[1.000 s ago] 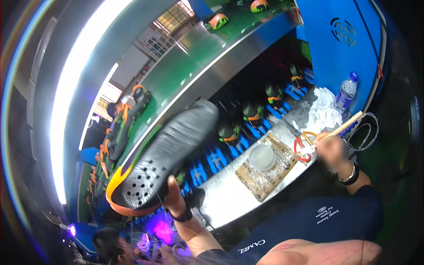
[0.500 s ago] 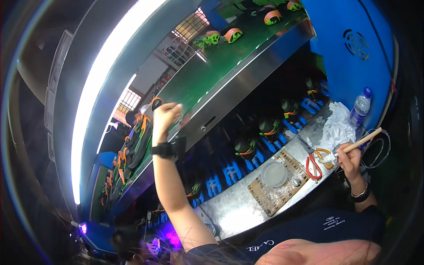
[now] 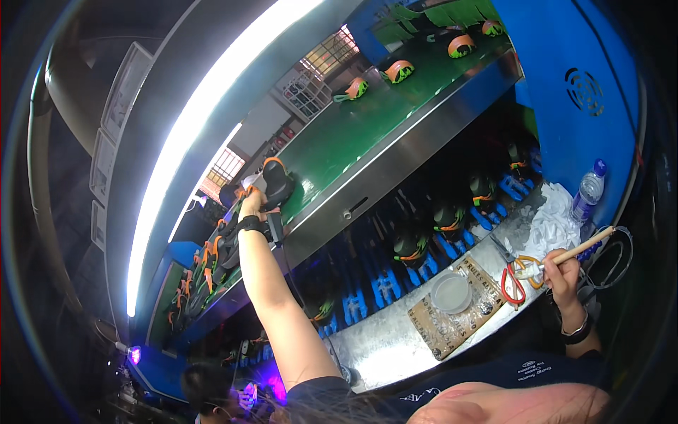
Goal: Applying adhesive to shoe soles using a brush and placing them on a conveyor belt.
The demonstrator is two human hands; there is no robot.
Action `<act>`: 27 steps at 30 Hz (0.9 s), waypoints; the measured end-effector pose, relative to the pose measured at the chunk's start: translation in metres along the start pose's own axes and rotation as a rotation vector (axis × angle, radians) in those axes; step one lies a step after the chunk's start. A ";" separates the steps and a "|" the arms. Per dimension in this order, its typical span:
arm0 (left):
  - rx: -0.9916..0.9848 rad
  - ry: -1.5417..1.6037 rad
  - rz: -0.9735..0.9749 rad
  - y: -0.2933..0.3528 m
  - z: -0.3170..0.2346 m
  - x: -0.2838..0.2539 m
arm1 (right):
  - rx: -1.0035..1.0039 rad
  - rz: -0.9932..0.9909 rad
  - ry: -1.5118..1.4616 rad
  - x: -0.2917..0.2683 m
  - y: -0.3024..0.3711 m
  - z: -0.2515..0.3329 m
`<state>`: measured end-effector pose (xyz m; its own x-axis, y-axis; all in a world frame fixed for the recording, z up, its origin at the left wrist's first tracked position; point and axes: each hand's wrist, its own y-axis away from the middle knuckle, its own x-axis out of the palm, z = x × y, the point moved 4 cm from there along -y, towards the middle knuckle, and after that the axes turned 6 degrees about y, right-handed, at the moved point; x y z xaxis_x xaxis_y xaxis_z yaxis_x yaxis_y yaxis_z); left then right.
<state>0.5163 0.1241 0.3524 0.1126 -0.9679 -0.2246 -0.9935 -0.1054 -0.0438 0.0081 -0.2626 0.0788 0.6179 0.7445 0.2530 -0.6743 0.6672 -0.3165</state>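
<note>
A round clear tub (image 3: 435,304) sits on a taped brown board (image 3: 421,324); what looks like pale, cloudy stuff fills part of it. A bottle (image 3: 587,192) with a blue cap stands beside crumpled white rags (image 3: 553,227); its level is hard to tell.

The board lies near the close edge of the metal bench (image 3: 374,359), with shiny bench surface to its left. Beyond, a metal rail (image 3: 395,161) edges the green belt (image 3: 332,159), and a stretch of belt separates the black sole (image 3: 279,185) from the orange-and-green shoes (image 3: 399,71).

The hands are well apart. The left hand (image 3: 253,201) reaches over the rail to the belt, right by the orange-rimmed sole; its fingers are mostly hidden, so whether it grips anything cannot be told. The right hand (image 3: 562,273) is closed round a wooden-handled brush (image 3: 590,243), just beside red (image 3: 521,294) and yellow tool handles.
</note>
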 end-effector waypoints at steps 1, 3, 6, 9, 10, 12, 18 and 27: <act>-0.034 0.080 -0.038 0.003 -0.001 -0.001 | -0.012 0.023 -0.017 0.001 0.000 0.000; 0.115 -0.009 -0.097 0.024 -0.009 -0.009 | 0.017 0.025 -0.003 0.003 -0.001 -0.001; 0.575 -0.865 -0.092 0.083 -0.039 -0.008 | 0.062 0.052 -0.015 0.007 -0.001 -0.004; 0.884 -1.222 0.000 0.152 -0.047 0.004 | 0.095 0.089 -0.024 0.013 -0.001 -0.009; 0.718 -1.198 0.194 0.163 -0.043 0.012 | 0.091 0.091 -0.030 0.016 -0.001 -0.010; 0.603 -1.109 0.369 0.180 -0.044 0.034 | 0.093 0.096 -0.029 0.021 0.001 -0.011; 0.585 -0.926 0.436 0.163 -0.051 0.105 | -0.001 0.099 -0.022 0.031 0.006 0.002; 0.574 -0.050 0.608 0.257 -0.058 0.049 | -0.113 0.295 0.029 0.061 -0.017 -0.023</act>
<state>0.2653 0.0363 0.3870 -0.4254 -0.8060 -0.4117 -0.7190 0.5772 -0.3870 0.0659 -0.2291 0.0787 0.4150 0.9032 0.1095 -0.7778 0.4146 -0.4723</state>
